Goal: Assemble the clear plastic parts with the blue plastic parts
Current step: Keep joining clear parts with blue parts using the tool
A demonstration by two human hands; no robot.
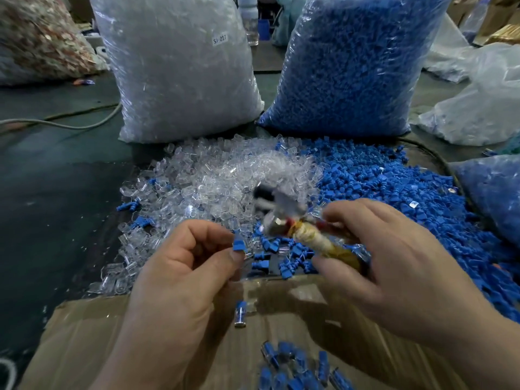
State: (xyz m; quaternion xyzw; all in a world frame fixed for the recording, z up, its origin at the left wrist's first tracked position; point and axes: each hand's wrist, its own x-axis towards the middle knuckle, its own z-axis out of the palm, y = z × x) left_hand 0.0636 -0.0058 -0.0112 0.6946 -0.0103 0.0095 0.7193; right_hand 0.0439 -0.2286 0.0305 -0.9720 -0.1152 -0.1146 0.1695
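Left hand (180, 266) fingers pinching a blue-capped clear part (239, 246), right hand (394, 263) fingers gripping a blurred hammer (309, 237) — both just beyond the box (84, 319) edge, dark table (56, 192) stretching left.

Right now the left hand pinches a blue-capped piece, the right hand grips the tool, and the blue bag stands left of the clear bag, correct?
Not quite: the head view shows the blue bag standing right of the clear bag. The left hand does pinch the blue-capped piece and the right hand grips the tool.

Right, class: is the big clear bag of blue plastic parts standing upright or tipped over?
Upright: the big clear bag of blue plastic parts stands on its base behind the loose blue plastic parts.
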